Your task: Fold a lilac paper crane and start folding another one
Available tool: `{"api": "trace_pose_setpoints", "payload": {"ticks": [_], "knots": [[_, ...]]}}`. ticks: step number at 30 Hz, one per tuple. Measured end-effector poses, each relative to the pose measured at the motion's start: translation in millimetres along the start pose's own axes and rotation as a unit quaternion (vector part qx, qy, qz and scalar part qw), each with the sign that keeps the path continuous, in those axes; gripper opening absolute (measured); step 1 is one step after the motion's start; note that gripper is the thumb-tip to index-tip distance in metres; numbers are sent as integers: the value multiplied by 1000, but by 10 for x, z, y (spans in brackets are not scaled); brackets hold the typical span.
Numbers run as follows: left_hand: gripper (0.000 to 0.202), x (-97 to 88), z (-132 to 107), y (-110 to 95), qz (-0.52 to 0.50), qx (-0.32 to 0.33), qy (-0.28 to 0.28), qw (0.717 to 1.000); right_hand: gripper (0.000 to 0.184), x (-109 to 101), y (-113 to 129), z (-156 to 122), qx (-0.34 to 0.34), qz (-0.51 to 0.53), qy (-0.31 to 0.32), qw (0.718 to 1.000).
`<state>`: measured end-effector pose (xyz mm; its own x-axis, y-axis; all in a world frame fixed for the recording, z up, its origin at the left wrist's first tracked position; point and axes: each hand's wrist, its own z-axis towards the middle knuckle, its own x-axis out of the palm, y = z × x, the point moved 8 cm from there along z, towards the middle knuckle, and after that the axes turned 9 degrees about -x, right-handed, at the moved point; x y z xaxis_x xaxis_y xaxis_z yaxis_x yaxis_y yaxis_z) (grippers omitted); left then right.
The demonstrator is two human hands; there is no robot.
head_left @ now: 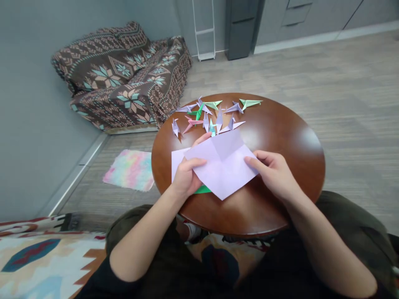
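Observation:
A sheet of lilac paper [222,170] is held up above the round table, one corner pointing toward me and faint creases across it. My left hand [188,172] grips its left side, thumb on top and fingers beneath. At the right edge, my right hand [271,168] pinches the paper between thumb and fingers. Under the left hand lie another pale lilac sheet [176,160] and a green sheet [203,189], both partly hidden. Just beyond the held paper stand several folded paper cranes, among them a pink crane [191,123] and a lilac crane [175,127].
The brown wooden table [286,141] has a rounded edge close to my knees. Green cranes [250,103] and more lilac ones sit toward its far side. A covered sofa [124,79] stands at the back left, with a pastel mat [129,170] on the floor.

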<state>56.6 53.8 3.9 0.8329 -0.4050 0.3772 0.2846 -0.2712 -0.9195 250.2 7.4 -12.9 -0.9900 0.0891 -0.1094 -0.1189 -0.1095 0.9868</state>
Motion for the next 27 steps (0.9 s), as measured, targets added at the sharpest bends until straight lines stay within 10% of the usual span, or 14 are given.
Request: {"api": "trace_pose_setpoints", "payload": {"ticks": [14,27], "knots": [[66,231,-46,102,36,27,100,994,35,80,-155,21,60,169,-48,983],[36,249,45,279,105,-4,70,992,25,323,-32,-59,64,182,57,980]]}}
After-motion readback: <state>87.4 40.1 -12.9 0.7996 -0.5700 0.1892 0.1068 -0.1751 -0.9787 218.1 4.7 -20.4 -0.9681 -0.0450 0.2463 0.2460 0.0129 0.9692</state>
